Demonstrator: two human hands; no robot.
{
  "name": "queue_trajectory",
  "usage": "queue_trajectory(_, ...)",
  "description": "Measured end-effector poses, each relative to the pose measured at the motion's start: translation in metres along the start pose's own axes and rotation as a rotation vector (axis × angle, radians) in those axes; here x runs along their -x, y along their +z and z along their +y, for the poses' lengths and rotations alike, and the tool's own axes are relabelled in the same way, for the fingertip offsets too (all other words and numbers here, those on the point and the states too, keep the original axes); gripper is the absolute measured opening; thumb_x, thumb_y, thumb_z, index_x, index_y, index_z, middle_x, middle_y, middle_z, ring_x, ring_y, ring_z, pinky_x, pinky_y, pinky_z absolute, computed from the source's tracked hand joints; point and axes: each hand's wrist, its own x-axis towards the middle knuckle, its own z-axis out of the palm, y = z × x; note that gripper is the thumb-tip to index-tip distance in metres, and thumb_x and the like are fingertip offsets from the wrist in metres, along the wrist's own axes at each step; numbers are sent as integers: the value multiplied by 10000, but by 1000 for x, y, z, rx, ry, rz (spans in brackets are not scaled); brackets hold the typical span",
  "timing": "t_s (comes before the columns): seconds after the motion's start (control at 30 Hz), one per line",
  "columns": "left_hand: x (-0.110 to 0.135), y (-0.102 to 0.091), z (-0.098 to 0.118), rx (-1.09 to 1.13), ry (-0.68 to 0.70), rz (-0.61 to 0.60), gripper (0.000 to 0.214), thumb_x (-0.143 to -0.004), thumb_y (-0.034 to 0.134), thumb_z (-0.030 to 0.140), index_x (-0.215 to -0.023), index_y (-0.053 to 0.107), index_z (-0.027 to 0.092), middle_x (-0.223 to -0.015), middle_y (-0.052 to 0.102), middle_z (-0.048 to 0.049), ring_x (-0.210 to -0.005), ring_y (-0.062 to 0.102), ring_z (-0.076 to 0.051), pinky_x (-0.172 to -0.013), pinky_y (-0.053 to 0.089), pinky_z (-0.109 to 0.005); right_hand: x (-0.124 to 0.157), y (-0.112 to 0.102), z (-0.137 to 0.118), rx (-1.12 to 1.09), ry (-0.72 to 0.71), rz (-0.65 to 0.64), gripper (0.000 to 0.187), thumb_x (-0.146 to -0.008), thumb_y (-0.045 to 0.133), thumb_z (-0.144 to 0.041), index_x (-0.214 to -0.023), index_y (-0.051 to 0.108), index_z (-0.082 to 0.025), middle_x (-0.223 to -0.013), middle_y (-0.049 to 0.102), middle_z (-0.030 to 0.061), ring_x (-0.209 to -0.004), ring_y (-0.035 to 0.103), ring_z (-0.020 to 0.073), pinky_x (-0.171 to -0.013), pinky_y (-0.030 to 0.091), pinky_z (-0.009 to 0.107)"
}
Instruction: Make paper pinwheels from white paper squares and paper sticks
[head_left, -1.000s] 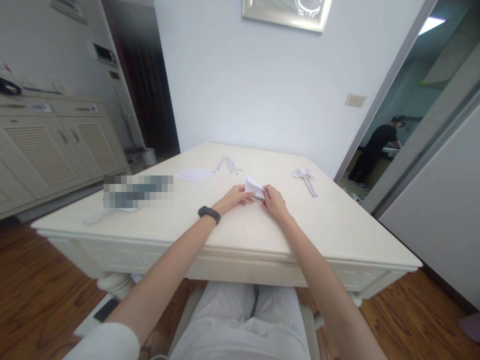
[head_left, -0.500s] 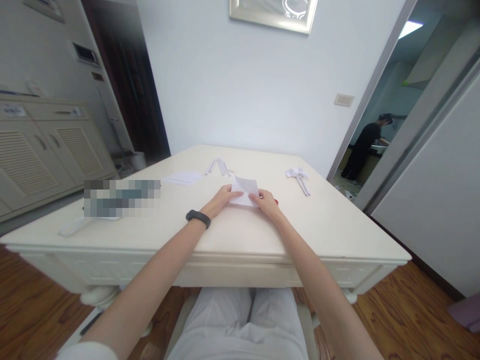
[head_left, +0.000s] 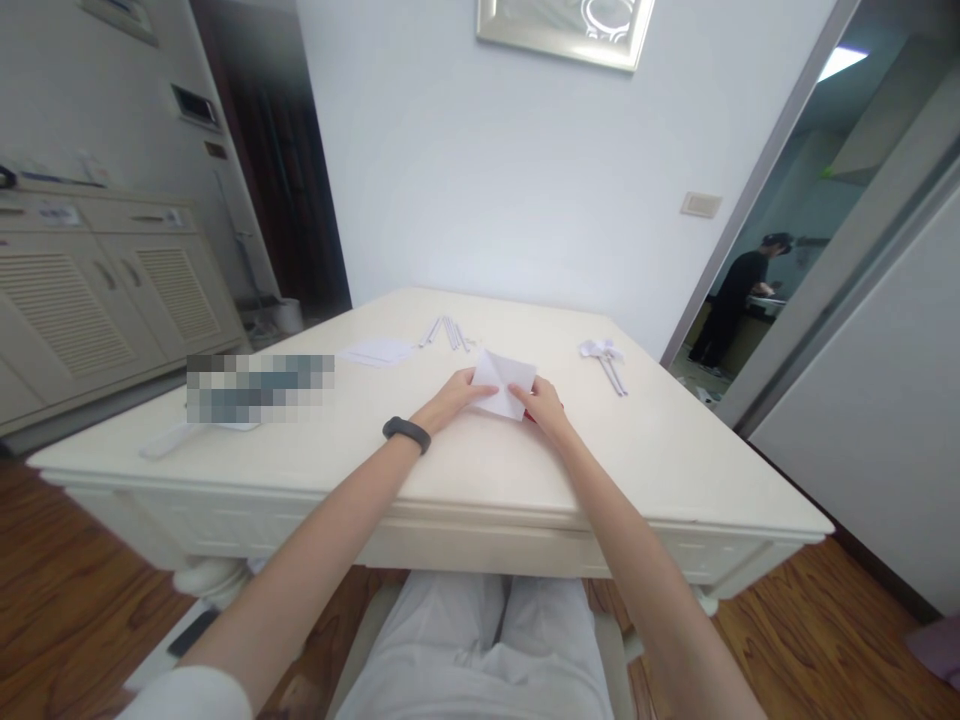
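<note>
A creased sheet of white paper is held between my two hands, tilted up just above the table. My left hand grips its left edge, thumb on the face of the paper. On the opposite edge my right hand pinches it the same way. Crease lines cross near the sheet's middle. Partly hidden beneath my right hand is a red object whose kind I cannot make out. Beyond the hands lie several thin rolled paper sticks, and flat white sheets rest to their left.
On the cream table, a paper flower with stick-like stems lies at the right. A blurred-out item sits at the left. Beyond a doorway at the far right, a person in dark clothes stands at a counter.
The paper has turned and opened out flatter toward me, showing its crossing creases. Both hands still hold its edges. The whole view has shifted slightly, moving the scene a little to the right.
</note>
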Motion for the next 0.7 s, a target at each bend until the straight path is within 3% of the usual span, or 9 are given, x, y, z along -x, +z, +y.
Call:
queue_trajectory(0.37,4,2,6,-2,-4,16,269,-861,553,279,-1086,568,132,-1078,610,-80,-951,598,-205,-835,484,-425,0,-4,-1,-294,-4,-11,284,-885,521,-303,-1116,546,-140,-1084,589,75,-905,602,183,-764,514,377)
queue_trajectory(0.7,4,6,10,133,-5,-34,326,-806,607,242,-1109,581,125,-1097,637,-110,-989,604,-225,-905,449,-434,1,-10,-2,-347,14,50,267,-881,527,-295,-1094,554,-136,-1059,595,69,-879,604,174,-746,517,364)
